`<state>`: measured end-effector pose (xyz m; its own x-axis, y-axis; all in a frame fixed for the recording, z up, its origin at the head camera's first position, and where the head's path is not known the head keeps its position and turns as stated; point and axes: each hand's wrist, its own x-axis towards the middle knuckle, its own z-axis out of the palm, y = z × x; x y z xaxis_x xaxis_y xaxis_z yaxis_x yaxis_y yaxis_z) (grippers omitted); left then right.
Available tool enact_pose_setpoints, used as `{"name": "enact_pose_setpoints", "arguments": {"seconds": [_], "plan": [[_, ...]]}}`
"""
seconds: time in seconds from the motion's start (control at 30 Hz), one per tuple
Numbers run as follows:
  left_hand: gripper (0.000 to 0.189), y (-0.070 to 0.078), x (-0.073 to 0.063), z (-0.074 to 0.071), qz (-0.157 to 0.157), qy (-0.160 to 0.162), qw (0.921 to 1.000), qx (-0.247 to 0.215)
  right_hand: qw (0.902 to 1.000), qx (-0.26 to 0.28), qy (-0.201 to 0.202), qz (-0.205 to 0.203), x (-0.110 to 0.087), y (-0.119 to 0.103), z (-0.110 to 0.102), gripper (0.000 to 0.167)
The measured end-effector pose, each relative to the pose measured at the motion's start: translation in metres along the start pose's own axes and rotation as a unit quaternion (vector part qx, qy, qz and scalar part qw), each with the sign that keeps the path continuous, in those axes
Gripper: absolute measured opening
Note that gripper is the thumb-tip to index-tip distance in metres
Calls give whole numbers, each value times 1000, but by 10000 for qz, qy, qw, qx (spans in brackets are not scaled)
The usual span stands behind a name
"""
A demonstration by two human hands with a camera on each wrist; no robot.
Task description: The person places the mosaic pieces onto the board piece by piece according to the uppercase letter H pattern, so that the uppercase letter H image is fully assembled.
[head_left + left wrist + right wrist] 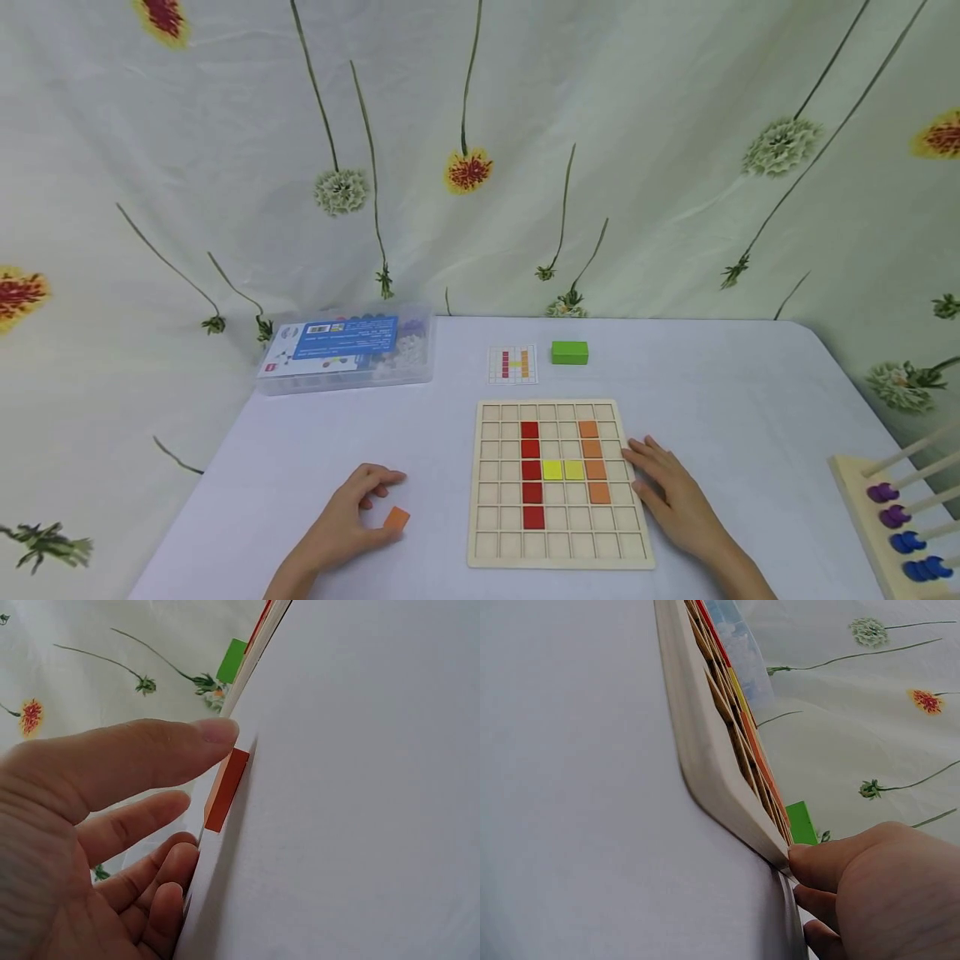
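A loose orange square tile (397,518) lies on the table left of the wooden grid board (562,560). My left hand (348,517) is around this tile. In the left wrist view the thumb tip is at one end of the orange tile (226,790), while the loosely bent fingers stand apart from it. The board carries a column of red tiles (532,471), two yellow tiles (562,470) and a column of orange tiles (595,470). My right hand (678,500) rests at the board's right edge, its thumb and fingertips against the rim, fingers mostly extended.
Behind the board lie a small pattern card (513,364) and a green block (569,352). A clear plastic case (341,375) with a blue label stands at the back left. A wooden bead rack (873,525) sits at the right edge. Flowered cloth (660,167) hangs behind.
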<state>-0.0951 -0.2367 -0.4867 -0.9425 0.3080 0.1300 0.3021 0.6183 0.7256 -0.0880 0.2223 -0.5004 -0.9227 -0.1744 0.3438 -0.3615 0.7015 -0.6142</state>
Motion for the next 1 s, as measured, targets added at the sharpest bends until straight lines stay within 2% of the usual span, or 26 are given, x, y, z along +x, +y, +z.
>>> {"name": "enact_pose_setpoints", "arguments": {"seconds": [0.27, 0.57, 0.8, 1.0], "plan": [[58, -3, -1, 0, 176, -119, 9998, 42, 10000, 13, 16, -2, -1, 1, 1, 39], [51, -2, -2, -2, 116, -244, 9996, 46, 10000, -14, 53, -36, -2, 2, 1, 39], [44, -3, -1, 0, 47, -162, 9999, -1, 10000, -26, 86, -33, -1, 2, 1, 39], [41, -2, -2, 0, 198, -134, 9997, 80, 9999, 2, 96, -63, -2, 2, 0, 39]]}}
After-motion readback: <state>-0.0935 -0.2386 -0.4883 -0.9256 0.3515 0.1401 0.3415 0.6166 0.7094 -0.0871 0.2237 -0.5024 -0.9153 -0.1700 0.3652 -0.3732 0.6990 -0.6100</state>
